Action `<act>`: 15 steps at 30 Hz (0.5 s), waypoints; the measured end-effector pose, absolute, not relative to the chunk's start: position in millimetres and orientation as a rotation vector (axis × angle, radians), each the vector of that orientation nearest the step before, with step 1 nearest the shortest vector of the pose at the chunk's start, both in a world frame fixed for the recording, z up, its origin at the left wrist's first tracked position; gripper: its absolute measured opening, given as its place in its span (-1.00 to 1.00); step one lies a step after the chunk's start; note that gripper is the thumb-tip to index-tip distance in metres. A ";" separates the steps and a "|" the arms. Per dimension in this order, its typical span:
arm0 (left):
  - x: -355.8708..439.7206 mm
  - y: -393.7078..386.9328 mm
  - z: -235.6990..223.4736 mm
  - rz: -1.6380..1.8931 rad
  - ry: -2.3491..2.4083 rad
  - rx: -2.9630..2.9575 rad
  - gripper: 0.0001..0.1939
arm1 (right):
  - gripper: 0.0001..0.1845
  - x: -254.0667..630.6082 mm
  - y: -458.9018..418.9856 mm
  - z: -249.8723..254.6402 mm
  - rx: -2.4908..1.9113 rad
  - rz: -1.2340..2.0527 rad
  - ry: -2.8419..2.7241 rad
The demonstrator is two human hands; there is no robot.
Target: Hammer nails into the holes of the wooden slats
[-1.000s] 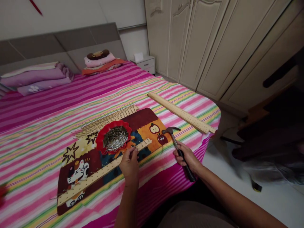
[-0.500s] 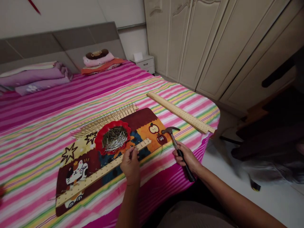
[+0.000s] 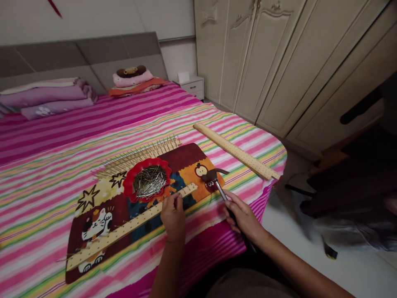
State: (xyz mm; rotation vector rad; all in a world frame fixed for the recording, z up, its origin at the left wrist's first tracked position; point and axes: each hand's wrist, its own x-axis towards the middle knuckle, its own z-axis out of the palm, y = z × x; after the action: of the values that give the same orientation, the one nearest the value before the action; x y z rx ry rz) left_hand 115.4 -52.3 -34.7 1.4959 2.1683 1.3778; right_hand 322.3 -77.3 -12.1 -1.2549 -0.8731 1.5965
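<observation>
My right hand (image 3: 243, 217) is closed around the dark handle of a claw hammer (image 3: 221, 189), its head raised over the right part of the printed mat. My left hand (image 3: 173, 215) pinches what looks like a nail, mostly hidden by the fingers, at a pale wooden strip (image 3: 136, 222). The strip lies slantwise across the mat (image 3: 119, 217), and a row of nails or nail holes runs along it. Just behind the left hand sits a red scalloped bowl (image 3: 126, 187) filled with loose nails (image 3: 150, 182).
Behind the bowl lie wooden strips (image 3: 139, 155) bristling with upright nails. More strips dotted with holes (image 3: 235, 151) lie at the right of the striped bed cover (image 3: 40, 198). Folded bedding (image 3: 46, 97) is by the headboard. A wardrobe (image 3: 242, 62) stands beyond.
The hammer has swung left and its head is now closer to the left hand. My left hand has shifted only slightly in view, still pinching at the strip. The view has tilted a little.
</observation>
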 end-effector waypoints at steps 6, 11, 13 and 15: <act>118.2 -54.6 -31.7 1.345 2.178 1.485 -0.82 | -0.54 309.4 -78.0 30.0 -1.085 1.299 -1.638; 116.9 -55.5 -33.5 1.332 2.179 1.487 -0.83 | -0.52 298.2 -72.1 43.0 -1.024 1.178 -1.881; 116.1 -55.8 -34.3 1.319 2.181 1.493 -0.83 | -0.52 298.3 -73.3 44.2 -1.021 1.228 -1.947; 115.4 -55.6 -35.3 1.332 2.171 1.498 -0.83 | -0.54 300.9 -75.7 44.5 -1.027 1.251 -1.938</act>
State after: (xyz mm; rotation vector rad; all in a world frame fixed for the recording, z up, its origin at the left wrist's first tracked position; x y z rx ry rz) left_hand 115.4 -55.6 -35.3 1.4975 2.1707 1.3322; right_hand 300.9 -75.7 44.5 -1.0271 -1.9381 1.2512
